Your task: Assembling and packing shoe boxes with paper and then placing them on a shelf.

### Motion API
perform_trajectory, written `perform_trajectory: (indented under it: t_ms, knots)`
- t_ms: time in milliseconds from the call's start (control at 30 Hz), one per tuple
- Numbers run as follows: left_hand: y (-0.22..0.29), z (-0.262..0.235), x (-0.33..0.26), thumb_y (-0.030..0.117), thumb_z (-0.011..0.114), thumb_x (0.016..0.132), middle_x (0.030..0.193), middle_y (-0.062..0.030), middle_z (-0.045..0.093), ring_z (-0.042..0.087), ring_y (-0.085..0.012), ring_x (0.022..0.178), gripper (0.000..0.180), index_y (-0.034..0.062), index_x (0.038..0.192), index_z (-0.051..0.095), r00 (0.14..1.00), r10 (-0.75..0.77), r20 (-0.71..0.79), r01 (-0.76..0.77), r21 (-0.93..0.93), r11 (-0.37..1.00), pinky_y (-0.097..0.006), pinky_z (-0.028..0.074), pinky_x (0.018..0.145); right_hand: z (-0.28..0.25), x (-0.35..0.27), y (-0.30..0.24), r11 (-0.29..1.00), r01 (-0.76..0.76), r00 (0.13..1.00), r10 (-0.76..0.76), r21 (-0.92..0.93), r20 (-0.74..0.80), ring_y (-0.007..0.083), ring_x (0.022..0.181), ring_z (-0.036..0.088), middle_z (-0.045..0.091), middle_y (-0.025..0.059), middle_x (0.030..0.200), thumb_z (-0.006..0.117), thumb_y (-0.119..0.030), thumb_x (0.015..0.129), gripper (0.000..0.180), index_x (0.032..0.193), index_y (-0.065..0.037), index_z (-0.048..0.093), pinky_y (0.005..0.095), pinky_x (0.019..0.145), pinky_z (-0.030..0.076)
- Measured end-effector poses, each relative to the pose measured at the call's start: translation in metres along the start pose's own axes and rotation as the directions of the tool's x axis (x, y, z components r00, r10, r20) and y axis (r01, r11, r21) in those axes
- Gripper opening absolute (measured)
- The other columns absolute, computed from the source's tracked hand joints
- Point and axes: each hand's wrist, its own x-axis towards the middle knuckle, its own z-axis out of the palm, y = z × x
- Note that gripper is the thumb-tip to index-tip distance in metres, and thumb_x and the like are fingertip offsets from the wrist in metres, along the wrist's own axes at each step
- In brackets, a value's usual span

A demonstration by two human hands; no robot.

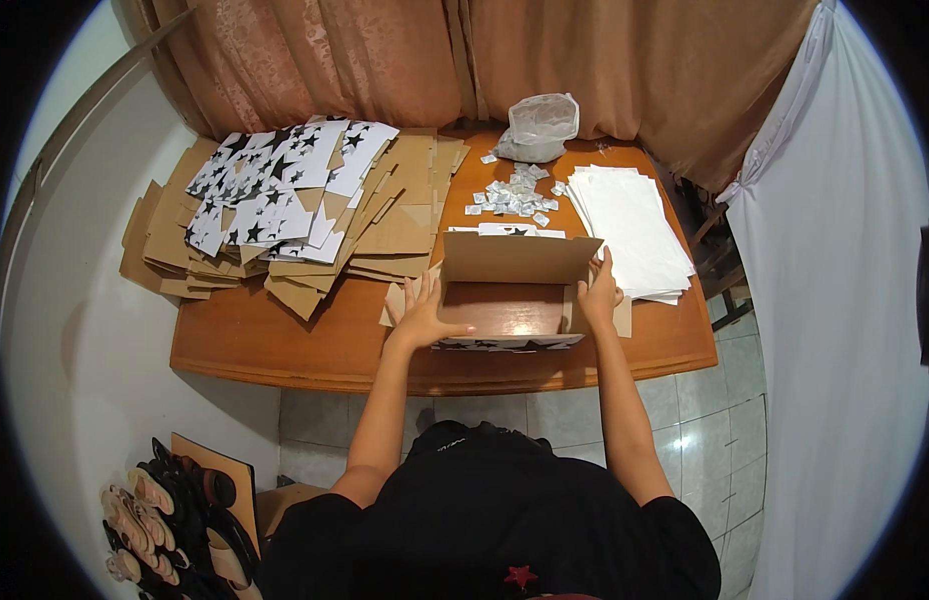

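Note:
A cardboard box, brown inside with black stars on white outside, stands unfolded in front of me near the table's front edge. Glossy table wood shows through its open middle. My left hand rests against the box's left side, fingers spread and thumb reaching over the inside. At the opposite side, my right hand grips the right wall, index finger pointing up along the far corner. Small flaps stick out beside both hands. Part of the left wall is hidden behind my left hand.
Flattened star-printed cardboard is heaped on the table's left. Small white packets lie beyond the box, near a clear plastic bag. White paper sheets are stacked at right. Shoes stand at lower left.

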Motion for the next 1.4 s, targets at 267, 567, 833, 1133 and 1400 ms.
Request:
perform_trajectory:
  t_ms: [267,567,833,1133,1400]
  knots:
    - [-0.001,0.017,-0.007,0.068,0.076,0.033,0.15,-0.0152,-0.004,-0.007,-0.0363,0.137,0.148,0.0013,0.142,0.0,0.997,0.038,-0.065,-0.041,-0.05,0.998,-0.062,-0.002,0.102,0.01,0.003,0.042,0.947,0.2,0.98,-0.191,0.252,-0.06,0.0261,0.109,0.048,0.053,0.0069,0.117,0.063,-0.002,0.067,0.07,0.132,-0.014,0.039,0.0498,0.094,0.029]
    - [-0.008,0.032,-0.015,0.066,0.078,0.031,0.149,-0.0184,0.0,-0.001,-0.0368,0.137,0.15,0.0052,0.143,-0.002,0.939,0.085,-0.334,-0.132,-0.119,0.984,-0.063,0.0,0.103,-0.014,-0.028,0.028,0.894,0.448,0.89,-0.444,-0.022,0.102,0.0342,0.117,0.039,0.043,0.0154,0.127,0.072,-0.03,0.064,0.051,0.111,-0.013,0.06,0.049,0.096,0.03]
    - [0.026,0.028,-0.004,0.073,0.069,0.041,0.149,-0.0181,0.001,-0.004,-0.0365,0.137,0.129,0.01,0.143,0.02,0.964,0.261,-0.053,-0.253,0.123,0.96,-0.064,-0.006,0.101,-0.023,-0.032,0.022,0.86,0.472,0.878,-0.44,-0.194,0.189,0.0357,0.12,0.033,0.039,0.0173,0.13,0.07,-0.035,0.068,0.057,0.119,-0.013,0.056,0.0504,0.102,0.023]
    - [0.034,0.042,0.002,0.08,0.064,0.036,0.148,-0.0218,-0.003,-0.007,-0.0387,0.136,0.138,0.0096,0.143,0.014,0.964,0.259,0.052,-0.265,0.182,0.947,-0.066,-0.004,0.1,-0.06,-0.026,0.064,0.966,-0.254,0.943,0.236,-0.046,-0.236,0.029,0.102,0.052,0.057,0.0139,0.108,0.054,-0.037,0.084,0.041,0.104,-0.002,0.059,0.0396,0.086,0.041]
    - [0.034,0.047,0.005,0.081,0.064,0.036,0.148,-0.0218,-0.005,-0.007,-0.0404,0.136,0.138,0.0119,0.144,0.013,0.966,0.253,0.053,-0.258,0.222,0.94,-0.065,-0.003,0.101,-0.027,-0.023,0.08,0.746,-0.113,0.986,0.003,0.656,0.166,0.0123,0.089,0.056,0.06,0.0048,0.097,0.053,-0.018,0.089,0.024,0.106,-0.002,0.06,0.0282,0.079,0.046]
